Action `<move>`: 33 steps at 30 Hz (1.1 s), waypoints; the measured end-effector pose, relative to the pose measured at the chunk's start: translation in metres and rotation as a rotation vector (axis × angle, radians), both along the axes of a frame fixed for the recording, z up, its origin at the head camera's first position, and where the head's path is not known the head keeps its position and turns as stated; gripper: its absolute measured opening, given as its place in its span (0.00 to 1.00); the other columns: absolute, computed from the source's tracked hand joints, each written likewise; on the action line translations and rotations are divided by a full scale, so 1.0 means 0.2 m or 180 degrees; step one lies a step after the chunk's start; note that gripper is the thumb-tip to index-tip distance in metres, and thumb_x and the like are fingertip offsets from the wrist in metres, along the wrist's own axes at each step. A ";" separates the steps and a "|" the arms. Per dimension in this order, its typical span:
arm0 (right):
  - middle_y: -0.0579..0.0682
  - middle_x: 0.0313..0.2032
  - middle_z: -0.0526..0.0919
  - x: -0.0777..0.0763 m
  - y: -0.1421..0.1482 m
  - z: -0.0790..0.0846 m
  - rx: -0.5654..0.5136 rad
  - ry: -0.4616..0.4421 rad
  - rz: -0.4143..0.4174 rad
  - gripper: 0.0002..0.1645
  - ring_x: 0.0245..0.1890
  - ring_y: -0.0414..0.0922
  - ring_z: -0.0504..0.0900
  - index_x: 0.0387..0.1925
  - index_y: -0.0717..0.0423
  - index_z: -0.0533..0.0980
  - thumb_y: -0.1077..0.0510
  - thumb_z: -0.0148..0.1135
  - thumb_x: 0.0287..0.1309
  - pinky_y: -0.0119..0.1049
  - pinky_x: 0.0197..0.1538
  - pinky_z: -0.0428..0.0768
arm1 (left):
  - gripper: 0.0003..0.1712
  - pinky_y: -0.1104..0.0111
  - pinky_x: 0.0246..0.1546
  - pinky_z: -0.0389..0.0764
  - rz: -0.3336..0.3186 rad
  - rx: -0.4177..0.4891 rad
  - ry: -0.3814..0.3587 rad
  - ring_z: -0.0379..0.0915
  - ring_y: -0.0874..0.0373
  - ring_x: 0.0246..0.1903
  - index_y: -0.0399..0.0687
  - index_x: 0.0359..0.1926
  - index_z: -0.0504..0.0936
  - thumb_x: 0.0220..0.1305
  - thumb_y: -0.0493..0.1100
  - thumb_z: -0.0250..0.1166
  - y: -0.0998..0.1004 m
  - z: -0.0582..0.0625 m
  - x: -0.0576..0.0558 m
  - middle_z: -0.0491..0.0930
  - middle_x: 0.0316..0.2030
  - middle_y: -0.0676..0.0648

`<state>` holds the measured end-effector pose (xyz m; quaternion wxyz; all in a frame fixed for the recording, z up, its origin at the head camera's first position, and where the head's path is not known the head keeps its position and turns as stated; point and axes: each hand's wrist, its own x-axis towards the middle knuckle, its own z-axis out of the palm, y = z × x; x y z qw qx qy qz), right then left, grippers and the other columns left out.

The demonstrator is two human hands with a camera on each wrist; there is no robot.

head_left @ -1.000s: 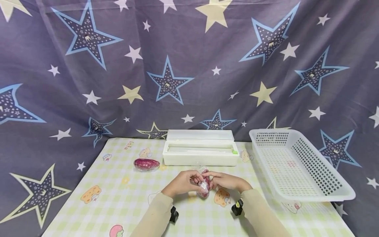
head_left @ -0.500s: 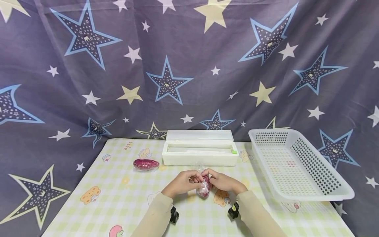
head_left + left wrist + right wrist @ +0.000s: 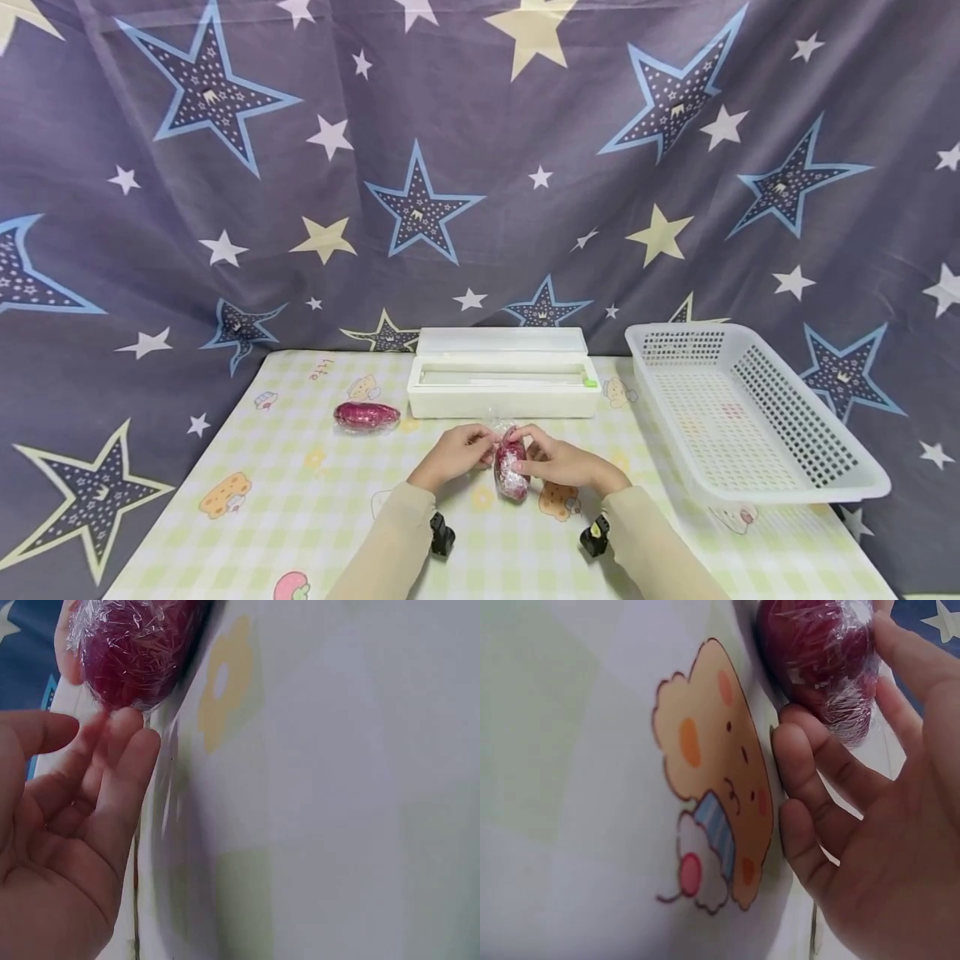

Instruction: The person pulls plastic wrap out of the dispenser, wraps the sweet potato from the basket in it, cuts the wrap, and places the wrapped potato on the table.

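Observation:
A dark red, oblong thing wrapped in cling film [image 3: 512, 473] is at the table's middle, its long side running away from me. My right hand [image 3: 564, 463] holds it from the right, the thumb on its near side and the index finger up by its far end. In the right wrist view, the other fingertips [image 3: 799, 724] lie low against the wrapped thing. My left hand [image 3: 457, 454] is on its left, near loose film [image 3: 501, 425] at the far end. The left wrist view shows its fingertips [image 3: 139, 742] right at the red thing, thumb apart.
Another film-wrapped, dark red oblong thing [image 3: 366, 416] lies at the left. Behind the hands stands an open white cling film box [image 3: 502, 406] with a green slider. A white perforated basket [image 3: 810, 497] stands at the right, before a star-patterned curtain [image 3: 480, 167].
The left thumb has come away from the wrapped thing, and the left hand has shifted towards its far end. The right thumb has come onto its side.

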<state>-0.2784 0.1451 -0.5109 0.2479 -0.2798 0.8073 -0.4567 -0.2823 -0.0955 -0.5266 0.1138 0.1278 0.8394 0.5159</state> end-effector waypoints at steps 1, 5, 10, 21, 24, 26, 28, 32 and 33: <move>0.53 0.43 0.78 0.00 0.00 0.00 -0.0025 0.0000 -0.0034 0.28 0.41 0.49 0.78 0.66 0.46 0.60 0.46 0.57 0.72 0.44 0.44 0.77 | 0.15 0.66 0.35 0.84 0.0019 -0.0060 0.0016 0.81 0.57 0.31 0.45 0.48 0.85 0.75 0.49 0.58 0.00 0.00 0.00 0.83 0.31 0.49; 0.53 0.43 0.78 0.00 -0.01 0.00 -0.0020 -0.0008 -0.0232 0.30 0.39 0.49 0.78 0.59 0.53 0.58 0.45 0.61 0.69 0.42 0.44 0.77 | 0.23 0.64 0.37 0.82 0.0072 -0.0293 -0.0028 0.80 0.57 0.29 0.45 0.43 0.86 0.73 0.59 0.58 0.03 0.03 -0.01 0.83 0.29 0.50; 0.53 0.44 0.79 0.00 -0.01 0.00 0.0009 0.0029 -0.0321 0.31 0.42 0.47 0.78 0.55 0.59 0.60 0.44 0.62 0.68 0.43 0.48 0.75 | 0.29 0.63 0.36 0.79 0.0102 -0.0473 -0.0197 0.79 0.57 0.26 0.46 0.38 0.87 0.67 0.66 0.60 0.06 0.06 -0.03 0.82 0.26 0.51; 0.52 0.46 0.77 0.02 0.00 -0.02 -0.0039 0.0006 -0.0281 0.30 0.44 0.47 0.78 0.56 0.56 0.60 0.44 0.63 0.67 0.47 0.50 0.75 | 0.27 0.75 0.20 0.67 -0.0035 -0.0120 -0.0807 0.63 0.63 0.15 0.54 0.15 0.69 0.60 0.60 0.71 0.07 0.06 -0.08 0.66 0.12 0.55; 0.52 0.45 0.77 0.02 0.00 -0.03 -0.0051 -0.0034 -0.0284 0.29 0.41 0.47 0.78 0.56 0.55 0.61 0.44 0.63 0.67 0.46 0.49 0.75 | 0.20 0.76 0.20 0.68 -0.0056 0.0188 -0.1005 0.63 0.65 0.15 0.52 0.20 0.75 0.61 0.55 0.72 0.08 0.05 -0.08 0.67 0.14 0.56; 0.52 0.45 0.77 0.02 0.00 -0.03 -0.0048 -0.0052 -0.0277 0.29 0.41 0.47 0.78 0.56 0.55 0.61 0.44 0.63 0.68 0.46 0.49 0.75 | 0.14 0.76 0.21 0.70 -0.0008 0.0431 -0.1127 0.65 0.65 0.17 0.49 0.27 0.81 0.61 0.51 0.73 0.08 0.04 -0.08 0.70 0.17 0.56; 0.52 0.45 0.78 0.02 0.00 -0.04 -0.0044 -0.0064 -0.0277 0.28 0.41 0.48 0.78 0.55 0.54 0.62 0.44 0.63 0.68 0.45 0.49 0.75 | 0.12 0.76 0.24 0.74 0.0052 0.0689 -0.1212 0.67 0.65 0.20 0.45 0.36 0.84 0.61 0.47 0.73 0.09 0.02 -0.08 0.74 0.22 0.55; 0.52 0.44 0.78 0.01 0.00 -0.04 -0.0054 -0.0068 -0.0294 0.27 0.41 0.48 0.79 0.55 0.54 0.62 0.44 0.63 0.68 0.45 0.48 0.75 | 0.17 0.73 0.30 0.77 0.0134 0.0880 -0.1151 0.72 0.62 0.26 0.38 0.45 0.81 0.61 0.44 0.74 0.09 0.01 -0.08 0.77 0.29 0.51; 0.52 0.44 0.78 0.01 0.00 -0.04 -0.0067 -0.0066 -0.0297 0.27 0.41 0.48 0.79 0.54 0.54 0.62 0.44 0.63 0.68 0.45 0.48 0.76 | 0.18 0.73 0.30 0.78 0.0138 0.0874 -0.1101 0.72 0.62 0.26 0.37 0.46 0.80 0.60 0.43 0.74 0.09 0.00 -0.08 0.76 0.29 0.51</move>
